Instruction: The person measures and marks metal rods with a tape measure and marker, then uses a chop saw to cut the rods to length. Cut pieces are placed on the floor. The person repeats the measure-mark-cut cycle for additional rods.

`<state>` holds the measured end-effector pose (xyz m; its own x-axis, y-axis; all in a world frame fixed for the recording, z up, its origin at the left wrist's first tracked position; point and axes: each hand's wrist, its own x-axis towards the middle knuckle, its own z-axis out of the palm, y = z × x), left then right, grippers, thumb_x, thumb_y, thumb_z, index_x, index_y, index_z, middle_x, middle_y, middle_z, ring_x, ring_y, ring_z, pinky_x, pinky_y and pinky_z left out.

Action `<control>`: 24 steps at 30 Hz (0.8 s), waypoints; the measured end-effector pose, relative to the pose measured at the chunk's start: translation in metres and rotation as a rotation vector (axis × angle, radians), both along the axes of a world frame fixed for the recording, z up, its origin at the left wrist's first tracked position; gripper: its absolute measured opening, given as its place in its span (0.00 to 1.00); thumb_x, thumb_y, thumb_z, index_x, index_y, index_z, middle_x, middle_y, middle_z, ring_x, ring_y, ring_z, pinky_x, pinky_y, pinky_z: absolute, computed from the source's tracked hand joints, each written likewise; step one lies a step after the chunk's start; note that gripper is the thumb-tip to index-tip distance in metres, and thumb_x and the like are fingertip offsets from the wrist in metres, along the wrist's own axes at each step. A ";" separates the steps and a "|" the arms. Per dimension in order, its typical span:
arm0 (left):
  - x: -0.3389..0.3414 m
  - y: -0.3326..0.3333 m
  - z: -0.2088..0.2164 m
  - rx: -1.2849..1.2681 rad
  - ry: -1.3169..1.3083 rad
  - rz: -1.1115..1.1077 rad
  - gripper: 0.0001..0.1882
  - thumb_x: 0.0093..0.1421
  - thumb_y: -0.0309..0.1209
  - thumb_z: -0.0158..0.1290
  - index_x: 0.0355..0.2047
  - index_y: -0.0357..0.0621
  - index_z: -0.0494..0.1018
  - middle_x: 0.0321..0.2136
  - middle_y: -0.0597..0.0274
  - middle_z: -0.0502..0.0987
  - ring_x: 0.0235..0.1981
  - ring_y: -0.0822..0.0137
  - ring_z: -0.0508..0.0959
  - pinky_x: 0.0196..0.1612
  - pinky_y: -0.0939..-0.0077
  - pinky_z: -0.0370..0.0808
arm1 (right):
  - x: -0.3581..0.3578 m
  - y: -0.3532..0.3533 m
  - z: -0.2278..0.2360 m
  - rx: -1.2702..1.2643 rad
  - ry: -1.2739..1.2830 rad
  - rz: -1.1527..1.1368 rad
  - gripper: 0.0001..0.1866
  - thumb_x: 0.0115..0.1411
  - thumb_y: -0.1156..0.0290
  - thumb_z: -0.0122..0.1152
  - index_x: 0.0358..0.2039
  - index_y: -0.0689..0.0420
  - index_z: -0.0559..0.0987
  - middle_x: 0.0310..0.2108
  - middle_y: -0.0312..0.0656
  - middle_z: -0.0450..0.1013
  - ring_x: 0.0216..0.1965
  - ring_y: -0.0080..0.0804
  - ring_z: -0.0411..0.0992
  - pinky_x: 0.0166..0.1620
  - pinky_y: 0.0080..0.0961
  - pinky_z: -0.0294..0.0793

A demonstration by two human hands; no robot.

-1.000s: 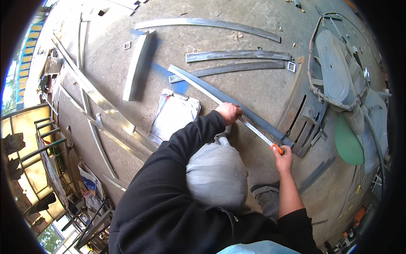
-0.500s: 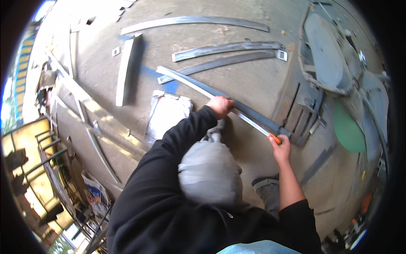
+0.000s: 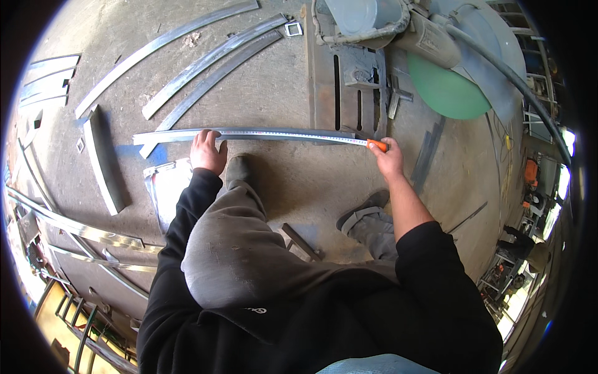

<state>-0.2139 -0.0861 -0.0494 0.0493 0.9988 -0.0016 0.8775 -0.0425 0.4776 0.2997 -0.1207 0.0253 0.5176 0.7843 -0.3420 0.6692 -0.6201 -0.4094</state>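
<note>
My right hand [image 3: 390, 159] grips a small orange tape measure [image 3: 377, 145] near the right end of a long grey metal bar [image 3: 293, 141]. Its white marked blade [image 3: 299, 135] runs out leftward along the bar. My left hand [image 3: 208, 153] is closed over the bar and the blade, left of the bar's middle; what its fingertips pinch is partly hidden. Past that hand the bar goes on left, crossing the lower end of a flat metal strip [image 3: 218, 78]. A white sheet-like item [image 3: 169, 187] lies beside my left forearm.
More metal strips [image 3: 168, 53] and a short channel piece [image 3: 103, 162] lie on the concrete floor. A machine with a slotted base [image 3: 324, 81] and a green disc-shaped part [image 3: 448, 90] stands at the far right. Long rails [image 3: 87, 230] lie at left; a short dark bar [image 3: 302, 242] lies between my feet.
My view has turned, so the bar now runs nearly level. My left hand has moved left along the bar, and more blade shows between my hands. The right hand keeps the tape measure.
</note>
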 end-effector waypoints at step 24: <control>0.013 -0.008 -0.008 -0.298 0.168 -0.102 0.41 0.56 0.39 0.65 0.68 0.48 0.64 0.70 0.47 0.60 0.73 0.48 0.58 0.74 0.57 0.58 | -0.001 0.020 -0.014 -0.090 -0.065 -0.071 0.32 0.54 0.54 0.78 0.55 0.56 0.79 0.50 0.48 0.80 0.53 0.45 0.79 0.56 0.37 0.77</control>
<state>-0.2005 -0.0937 -0.0576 0.1232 0.9432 -0.3086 0.9434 -0.0149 0.3314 0.2987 -0.1002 0.0114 0.5940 0.7126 -0.3733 0.6455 -0.6992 -0.3075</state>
